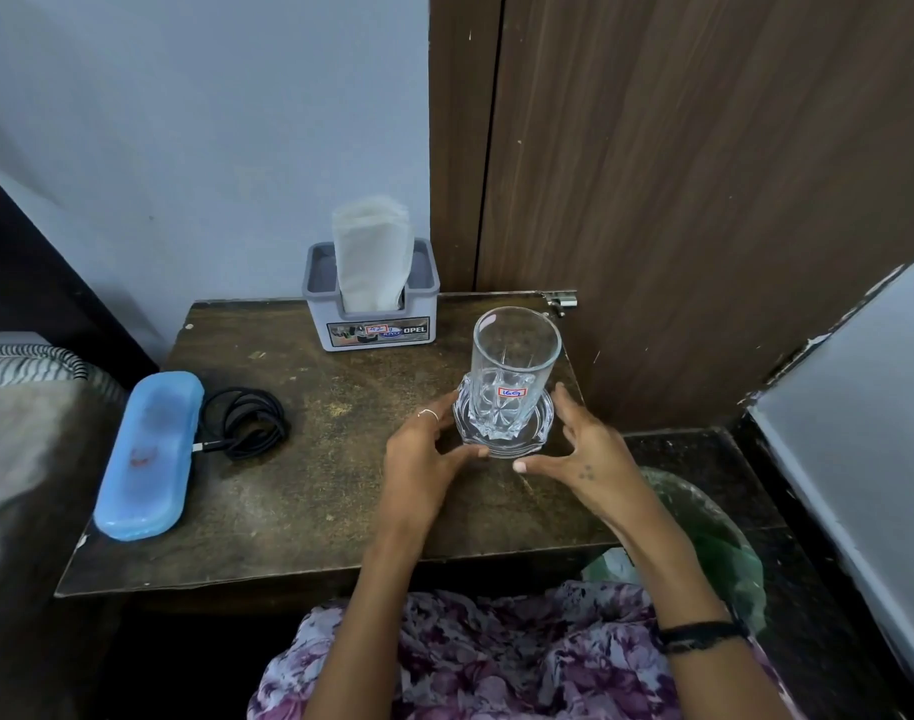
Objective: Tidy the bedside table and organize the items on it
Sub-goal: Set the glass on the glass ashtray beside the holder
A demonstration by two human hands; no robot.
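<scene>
An empty clear tumbler (512, 356) with a small red-edged sticker stands upright on a clear glass coaster (546, 426) at the right side of the dark wooden bedside table (340, 501). My left hand (424, 459) cups the coaster's left rim, its thumb on the front edge. My right hand (585, 449) cups the right rim, with the thumb at the front. A blue glasses case (148, 454) lies at the table's left edge, and a coiled black cable (244, 423) rests beside it. A grey tissue holder (372, 324) with white tissues (372, 252) stands at the back.
A brown wooden door (704, 200) rises right behind the table's back right corner. A bin lined with a green bag (720, 543) sits on the floor to the right. Bedding (24, 407) borders the table's left side.
</scene>
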